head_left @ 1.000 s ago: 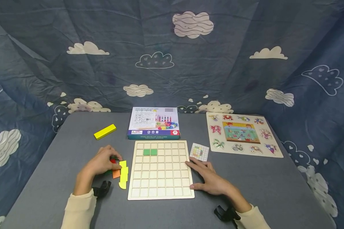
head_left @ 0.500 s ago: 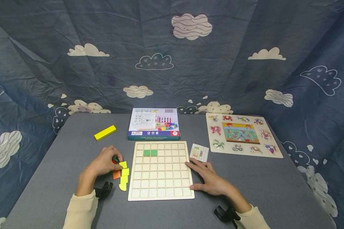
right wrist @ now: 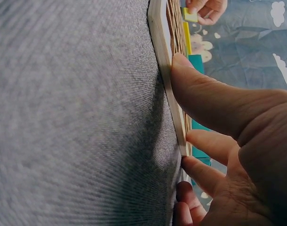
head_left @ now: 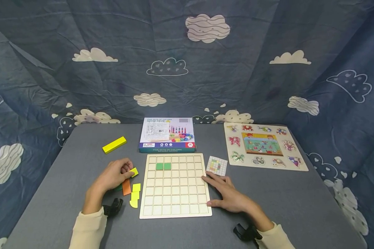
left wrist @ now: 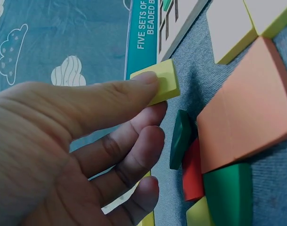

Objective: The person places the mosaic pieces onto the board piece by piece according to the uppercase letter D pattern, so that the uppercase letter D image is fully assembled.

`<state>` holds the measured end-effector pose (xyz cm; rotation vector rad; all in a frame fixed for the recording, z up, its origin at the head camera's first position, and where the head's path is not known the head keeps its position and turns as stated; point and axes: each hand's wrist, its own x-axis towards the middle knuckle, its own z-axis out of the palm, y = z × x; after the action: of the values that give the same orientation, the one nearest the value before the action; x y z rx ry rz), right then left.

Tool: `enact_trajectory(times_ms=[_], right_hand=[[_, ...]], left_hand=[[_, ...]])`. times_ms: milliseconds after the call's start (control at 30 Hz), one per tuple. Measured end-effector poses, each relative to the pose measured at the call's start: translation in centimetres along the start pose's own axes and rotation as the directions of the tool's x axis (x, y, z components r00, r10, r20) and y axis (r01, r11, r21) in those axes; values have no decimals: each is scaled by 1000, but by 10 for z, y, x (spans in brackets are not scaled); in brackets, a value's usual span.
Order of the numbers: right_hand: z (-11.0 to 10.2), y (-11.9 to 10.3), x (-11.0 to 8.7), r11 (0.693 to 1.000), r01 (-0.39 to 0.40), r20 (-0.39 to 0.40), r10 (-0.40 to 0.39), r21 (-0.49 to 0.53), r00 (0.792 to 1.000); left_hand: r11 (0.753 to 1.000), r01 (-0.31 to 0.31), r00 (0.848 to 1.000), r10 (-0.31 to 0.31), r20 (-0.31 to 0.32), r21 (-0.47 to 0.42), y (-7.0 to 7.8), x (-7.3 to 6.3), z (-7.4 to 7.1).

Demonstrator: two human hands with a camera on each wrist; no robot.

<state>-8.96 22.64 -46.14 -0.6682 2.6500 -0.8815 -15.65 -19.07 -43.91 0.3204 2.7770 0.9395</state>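
My left hand [head_left: 113,174] pinches a yellow square block [left wrist: 168,81] between thumb and fingers, raised above the tabletop. Below it lie an orange block [left wrist: 249,110], a red block [left wrist: 193,172] and green blocks [left wrist: 228,193]. More yellow blocks [head_left: 135,195], one with a rounded corner, line the left side of the wooden grid board [head_left: 176,190]. Two green squares [head_left: 163,166] sit in cells of the board's second row. My right hand [head_left: 229,195] rests with spread fingers at the board's right edge, thumb and fingertips touching its rim [right wrist: 164,70].
A long yellow bar [head_left: 114,144] lies at the back left. Behind the board is a boxed bead set [head_left: 167,135]. A small card with a coloured grid [head_left: 216,166] is just right of the board, and an animal puzzle board [head_left: 265,147] lies at the back right.
The left hand has picked a yellow square off the top of the yellow row and lifted it, tilting it. The orange block beneath shows more. The right hand stays in place.
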Motion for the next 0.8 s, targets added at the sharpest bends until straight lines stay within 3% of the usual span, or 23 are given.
enact_trajectory(times_ms=[467, 800], right_hand=[[0, 0, -1, 1000, 8, -1, -8, -3, 1000], [0, 2, 0, 1000, 10, 9, -10, 11, 1000]], left_hand=[[998, -60, 997, 60, -49, 7, 5, 1, 2], [989, -90, 992, 79, -96, -113, 17, 3, 8]])
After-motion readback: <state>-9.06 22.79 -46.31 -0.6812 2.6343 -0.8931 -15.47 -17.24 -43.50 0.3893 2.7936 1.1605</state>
